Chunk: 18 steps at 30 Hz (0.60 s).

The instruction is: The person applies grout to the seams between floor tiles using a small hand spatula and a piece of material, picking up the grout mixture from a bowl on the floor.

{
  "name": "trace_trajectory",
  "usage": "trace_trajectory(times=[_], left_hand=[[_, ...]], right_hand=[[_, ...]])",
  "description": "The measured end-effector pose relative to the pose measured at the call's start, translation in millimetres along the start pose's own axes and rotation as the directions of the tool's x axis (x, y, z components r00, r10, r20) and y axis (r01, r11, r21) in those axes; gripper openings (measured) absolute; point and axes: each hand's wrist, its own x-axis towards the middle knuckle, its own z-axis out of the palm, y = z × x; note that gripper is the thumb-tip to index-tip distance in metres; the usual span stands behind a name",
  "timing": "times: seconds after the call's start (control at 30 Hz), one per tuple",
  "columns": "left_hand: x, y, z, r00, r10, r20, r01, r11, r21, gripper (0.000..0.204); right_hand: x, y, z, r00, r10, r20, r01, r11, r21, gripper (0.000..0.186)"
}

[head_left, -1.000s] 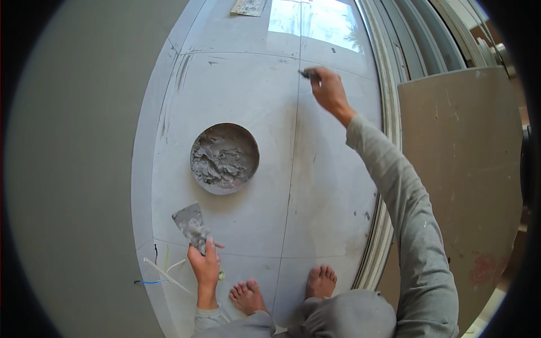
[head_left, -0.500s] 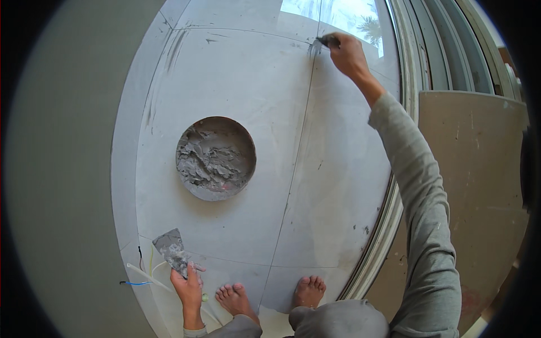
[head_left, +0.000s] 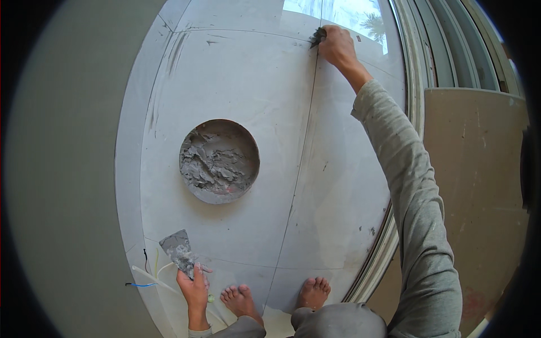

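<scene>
My right hand [head_left: 337,45] reaches far forward in a grey sleeve and grips a small dark tool [head_left: 316,37] pressed onto the joint line [head_left: 301,163] between two large grey floor tiles. My left hand [head_left: 194,285] stays low by my bare feet [head_left: 276,296] and holds a putty knife [head_left: 178,251] whose blade is smeared with grey paste. A round pan of grey mortar [head_left: 219,160] sits on the tile between both hands, touched by neither.
White tubing and a blue wire [head_left: 147,277] lie at the tile edge left of my left hand. A curved sliding-door track [head_left: 414,96] borders the tiles on the right, with a brown board [head_left: 479,169] beyond it. Bright window reflection at the top.
My right hand has slid farther forward along the joint with the tool. The view has shifted, so the pan and my left hand with the putty knife sit lower and more to the left.
</scene>
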Motion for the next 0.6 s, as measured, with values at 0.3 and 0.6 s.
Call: trace_trajectory(times=[0.3, 0.6], left_hand=[[33.8, -14.2, -24.3, 1.000, 0.011, -0.012, -0.011, 1.000, -0.011, 0.011], [48.5, -24.7, -56.9, 0.998, 0.027, -0.052, -0.027, 1.000, 0.008, 0.010]], right_hand=[[36.2, -1.6, 29.0, 0.882, -0.456, 0.119, 0.417, 0.872, 0.255, 0.028], [19.5, -0.8, 16.6, 0.837, -0.400, 0.372, 0.424, 0.905, 0.020, 0.023]])
